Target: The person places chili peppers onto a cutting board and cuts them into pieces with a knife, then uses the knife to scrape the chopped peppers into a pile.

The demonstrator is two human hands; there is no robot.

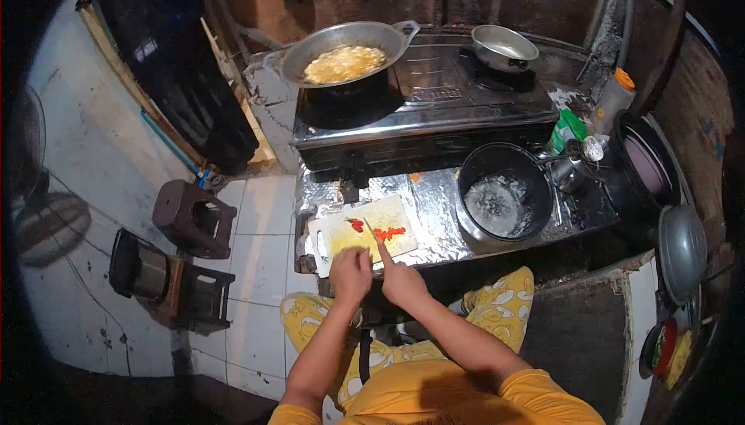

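Note:
My left hand (351, 271) rests curled on the near edge of a pale cutting board (334, 232) on a foil-covered counter. My right hand (401, 279) grips a knife (378, 242) whose blade points up onto the board. Chopped red chilli pieces (390, 232) lie by the blade. Another red piece (356, 225) lies further left on the board. What the left fingers pin down is hidden.
A wok (345, 52) of yellow frying food sits on the stove's left burner and a small steel pot (503, 47) on the right one. A black pan (504, 192) stands beside the board. Stools (192, 218) stand on the tiled floor at left. Bottles and plates crowd the right.

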